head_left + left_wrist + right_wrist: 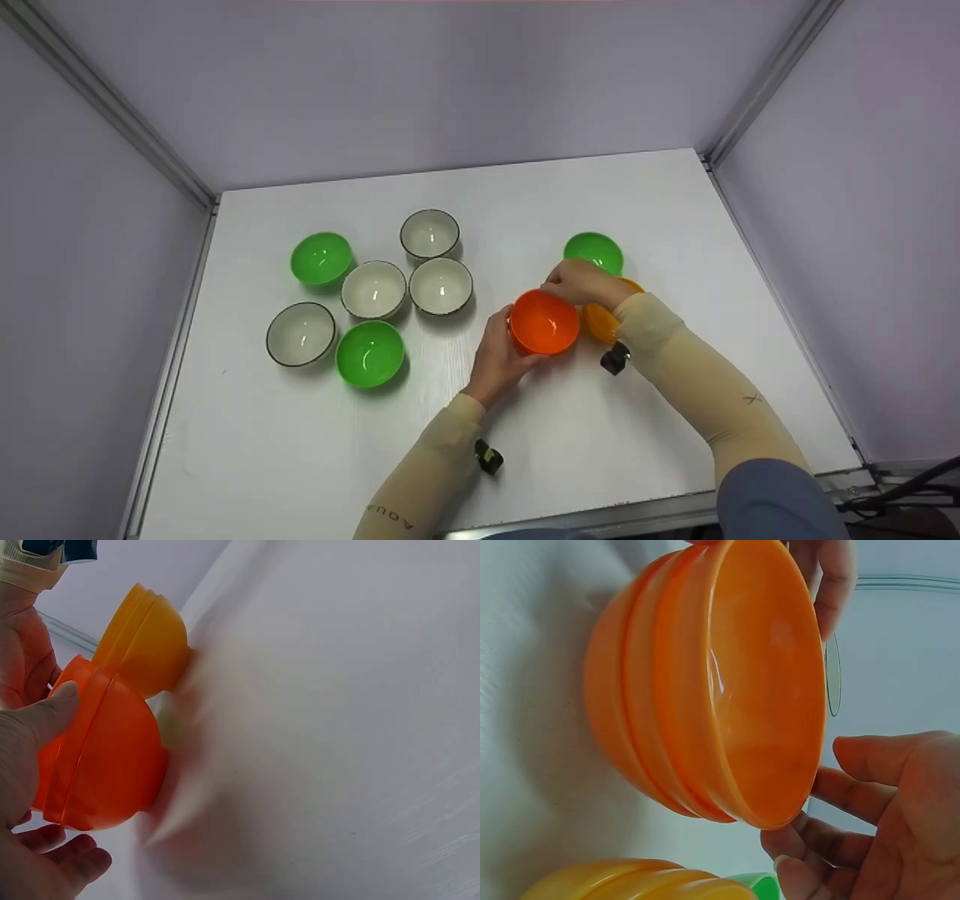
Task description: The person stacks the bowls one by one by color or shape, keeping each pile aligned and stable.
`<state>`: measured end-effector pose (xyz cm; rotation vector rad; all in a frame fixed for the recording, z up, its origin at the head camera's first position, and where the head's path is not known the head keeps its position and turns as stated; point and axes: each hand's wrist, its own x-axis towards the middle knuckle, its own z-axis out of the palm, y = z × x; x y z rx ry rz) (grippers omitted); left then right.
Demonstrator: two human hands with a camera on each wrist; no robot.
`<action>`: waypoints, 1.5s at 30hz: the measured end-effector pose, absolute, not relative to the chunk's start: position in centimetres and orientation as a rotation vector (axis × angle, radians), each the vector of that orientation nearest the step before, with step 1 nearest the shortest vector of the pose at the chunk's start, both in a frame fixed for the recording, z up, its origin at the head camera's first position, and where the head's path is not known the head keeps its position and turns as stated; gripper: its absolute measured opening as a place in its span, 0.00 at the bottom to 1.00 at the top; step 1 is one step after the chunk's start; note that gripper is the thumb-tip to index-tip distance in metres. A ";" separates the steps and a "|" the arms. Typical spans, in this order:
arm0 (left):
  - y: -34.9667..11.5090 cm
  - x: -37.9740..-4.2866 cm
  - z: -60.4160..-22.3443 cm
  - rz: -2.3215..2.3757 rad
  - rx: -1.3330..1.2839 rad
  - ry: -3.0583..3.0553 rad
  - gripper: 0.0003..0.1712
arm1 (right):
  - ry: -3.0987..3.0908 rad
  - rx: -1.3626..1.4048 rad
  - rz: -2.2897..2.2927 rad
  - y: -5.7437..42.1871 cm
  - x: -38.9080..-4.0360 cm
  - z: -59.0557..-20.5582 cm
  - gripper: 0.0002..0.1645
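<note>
- Orange bowl stack (544, 322): just left of the yellow bowl stack (600, 324), the landmark; three rims visible in the right wrist view. Can't tell if its base touches the table.
- Step, my read: nesting/squaring the orange bowls. Best done with the left hand steadying the outside and the top bowl eased straight down, rims level.
- Avoid pushing sideways; yellow stack is close enough to get bumped.
- Left hand (499, 360): left of the yellow stack, curled round the orange stack; thumb on the upper rims, fingers spread along the opposite side.
- Right hand (577, 281): at the yellow stack's far-left side; fingers loosely bent at the orange rim, thumb slightly clear of it, no pinch visible.
- Green bowl (592, 247): beyond the yellow stack.
- White bowls (441, 286), more green ones (370, 354): well left of the yellow stack.
</note>
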<state>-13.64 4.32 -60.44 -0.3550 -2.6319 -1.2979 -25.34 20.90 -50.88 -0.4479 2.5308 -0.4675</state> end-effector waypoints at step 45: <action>5.2 -14.0 -60.6 -1.369 -0.341 -2.764 0.58 | 2.506 -0.408 -0.516 22.1 -25.4 -51.0 0.21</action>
